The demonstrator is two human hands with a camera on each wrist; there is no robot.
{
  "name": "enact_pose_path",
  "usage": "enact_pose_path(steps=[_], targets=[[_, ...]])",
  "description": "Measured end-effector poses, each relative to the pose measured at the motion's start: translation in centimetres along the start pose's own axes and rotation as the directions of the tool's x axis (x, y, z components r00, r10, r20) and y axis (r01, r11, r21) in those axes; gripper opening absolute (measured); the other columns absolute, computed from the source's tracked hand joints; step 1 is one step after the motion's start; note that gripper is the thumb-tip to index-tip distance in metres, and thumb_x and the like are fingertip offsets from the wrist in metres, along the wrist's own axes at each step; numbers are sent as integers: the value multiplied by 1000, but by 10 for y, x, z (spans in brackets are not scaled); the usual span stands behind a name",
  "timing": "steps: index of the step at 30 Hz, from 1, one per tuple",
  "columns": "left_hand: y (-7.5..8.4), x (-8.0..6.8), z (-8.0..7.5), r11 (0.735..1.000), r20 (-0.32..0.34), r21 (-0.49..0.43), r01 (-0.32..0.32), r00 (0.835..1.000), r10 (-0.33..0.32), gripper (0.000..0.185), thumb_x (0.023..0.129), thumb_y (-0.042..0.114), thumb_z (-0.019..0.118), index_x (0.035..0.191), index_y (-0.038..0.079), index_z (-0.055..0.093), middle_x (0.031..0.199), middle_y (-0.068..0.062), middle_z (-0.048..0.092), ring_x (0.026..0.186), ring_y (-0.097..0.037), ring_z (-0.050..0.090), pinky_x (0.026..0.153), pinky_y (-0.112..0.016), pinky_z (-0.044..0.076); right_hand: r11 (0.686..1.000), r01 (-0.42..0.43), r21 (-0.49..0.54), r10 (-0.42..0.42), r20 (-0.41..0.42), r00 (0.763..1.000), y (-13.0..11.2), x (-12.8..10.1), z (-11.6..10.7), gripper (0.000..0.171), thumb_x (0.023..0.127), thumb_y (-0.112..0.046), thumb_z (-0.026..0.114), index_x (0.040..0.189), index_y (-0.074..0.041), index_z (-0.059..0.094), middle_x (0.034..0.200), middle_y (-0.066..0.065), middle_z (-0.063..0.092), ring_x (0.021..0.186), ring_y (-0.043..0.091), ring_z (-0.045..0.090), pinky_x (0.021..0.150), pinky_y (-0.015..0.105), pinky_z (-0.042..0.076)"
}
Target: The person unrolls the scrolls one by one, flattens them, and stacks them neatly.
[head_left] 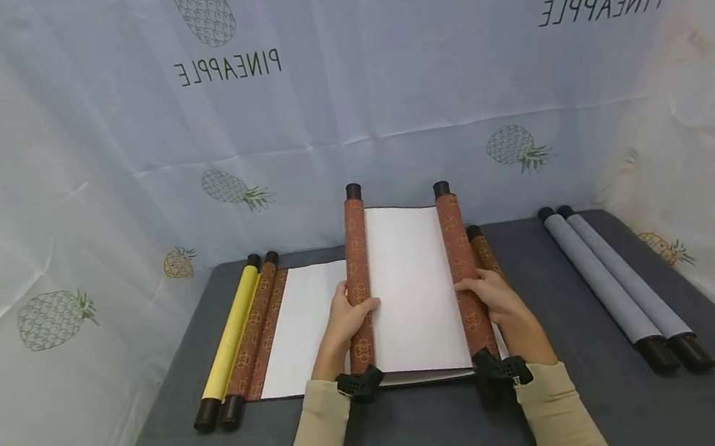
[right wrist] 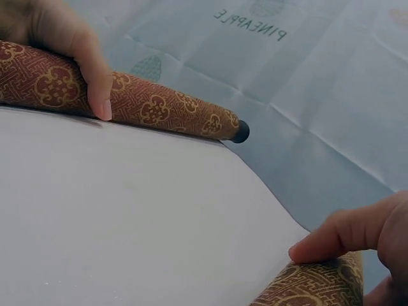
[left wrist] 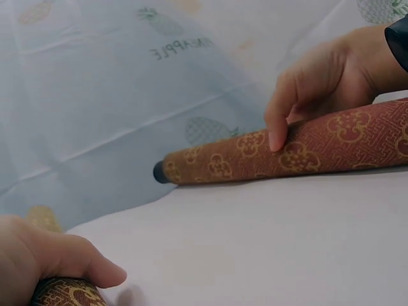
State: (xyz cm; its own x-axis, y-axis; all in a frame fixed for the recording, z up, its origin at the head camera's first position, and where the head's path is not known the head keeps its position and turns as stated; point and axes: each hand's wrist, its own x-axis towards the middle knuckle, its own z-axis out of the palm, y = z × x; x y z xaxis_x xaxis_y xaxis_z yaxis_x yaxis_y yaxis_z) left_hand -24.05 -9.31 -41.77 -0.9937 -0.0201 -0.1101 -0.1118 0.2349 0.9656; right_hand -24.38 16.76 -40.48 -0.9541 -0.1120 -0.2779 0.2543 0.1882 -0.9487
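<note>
A person's left hand (head_left: 346, 319) curls over the left roller (head_left: 358, 281) of a half-open brown brocade scroll (head_left: 411, 286), thumb on the white paper side, while the right hand (head_left: 493, 299) grips the right roller (head_left: 464, 277) the same way, fingers wrapped around the patterned cloth. The scroll sits at the centre of the grey table (head_left: 419, 434), its far end lifted toward 12 o'clock. Beneath it lies a second open scroll (head_left: 303, 330), its left roller at 9 o'clock beside a yellow rolled scroll (head_left: 232, 334); its right roller (head_left: 483, 253) appears to peek out behind the right hand, though it is mostly hidden. At 3 o'clock rest two grey rolled scrolls (head_left: 619, 286), touching. A pineapple-print backdrop (head_left: 342, 72) hangs beyond.
</note>
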Motion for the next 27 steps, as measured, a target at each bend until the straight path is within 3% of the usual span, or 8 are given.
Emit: enact_pose_path(steps=[3, 8, 14, 18, 23, 27], targets=[[-1, -1, -2, 1000, 32, -17, 3, 999, -3, 65, 87, 21, 65, 142, 3, 34, 124, -23, 54, 96, -25, 59, 71, -31, 48, 1000, 4, -18, -4, -17, 1000, 1, 1, 0, 70, 96, -15, 47, 151, 8, 10, 142, 31, 35, 95, 18, 54, 72, 25, 47], [-1, -3, -3, 1000, 53, -12, -4, 999, 4, 62, 89, 21, 63, 141, 0, 37, 129, -23, 52, 107, -30, 57, 79, -36, 49, 1000, -3, -24, 1, -66, 998, 3, 2, 1, 78, 94, -17, 54, 152, 6, 8, 145, 31, 33, 102, 23, 54, 73, 24, 46], [0, -3, -3, 999, 47, 12, -34, 998, 34, 56, 86, 17, 66, 133, -5, 45, 120, -25, 57, 100, -28, 60, 78, -35, 51, 999, -39, -28, 36, -113, 993, 5, 2, 0, 87, 87, -21, 67, 151, 6, 16, 138, 28, 41, 103, 27, 55, 74, 26, 48], [0, -1, -4, 1000, 36, 0, -30, 999, 30, 54, 85, 16, 66, 131, -6, 47, 118, -24, 58, 95, -24, 59, 74, -31, 49, 997, -71, -11, 69, -113, 991, 5, 3, -2, 79, 87, -19, 66, 148, 7, 23, 131, 26, 46, 93, 22, 57, 72, 28, 49], [-2, 1, -7, 1000, 14, -6, -29, 999, 29, 51, 85, 14, 65, 129, -7, 48, 116, -24, 58, 91, -21, 58, 70, -28, 48, 994, -109, -8, 107, -115, 988, 5, 4, -4, 75, 87, -19, 62, 147, 7, 25, 133, 25, 44, 93, 22, 55, 72, 27, 47], [-1, 1, -10, 1000, 1, -6, -23, 1000, 23, 50, 85, 12, 65, 129, -7, 50, 116, -24, 58, 90, -21, 58, 70, -27, 47, 993, -121, -15, 118, -128, 985, 6, 5, -4, 66, 86, -19, 61, 140, 10, 35, 118, 19, 50, 83, 18, 56, 69, 27, 48]])
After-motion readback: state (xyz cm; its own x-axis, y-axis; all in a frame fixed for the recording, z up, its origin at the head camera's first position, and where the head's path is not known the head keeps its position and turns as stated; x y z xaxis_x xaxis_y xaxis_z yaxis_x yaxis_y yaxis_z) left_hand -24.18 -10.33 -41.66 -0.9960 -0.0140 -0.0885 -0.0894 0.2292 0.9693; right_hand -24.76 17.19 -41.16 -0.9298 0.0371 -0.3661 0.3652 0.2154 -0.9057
